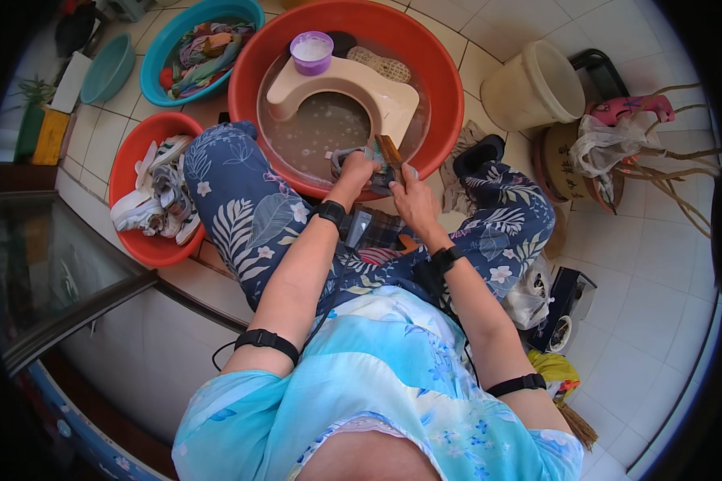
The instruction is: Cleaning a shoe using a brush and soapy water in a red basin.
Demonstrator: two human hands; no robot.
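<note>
Over the near rim of a large red plastic basin [451,78] of cloudy water, my left hand [359,171] grips a grey shoe [340,159]. My right hand [414,201] is closed around a wooden scrubbing brush [388,150], held against or just above the shoe; the exact contact is hidden by my fingers. Beyond my hands, a beige U-shaped plastic stool [349,78] lies partly in the water. A purple cup of white powder or paste [311,53] stands on it. Beside the stool, a shoe with a patterned tan sole [379,64] is turned sole up.
At the left, a small red basin [120,174] holds several shoes [165,186]. A blue basin of wet cloths [150,72] and a teal basin [108,68] stand behind it. On the right are a white bucket [517,90], a potted plant [562,162] and a dark slipper [481,155].
</note>
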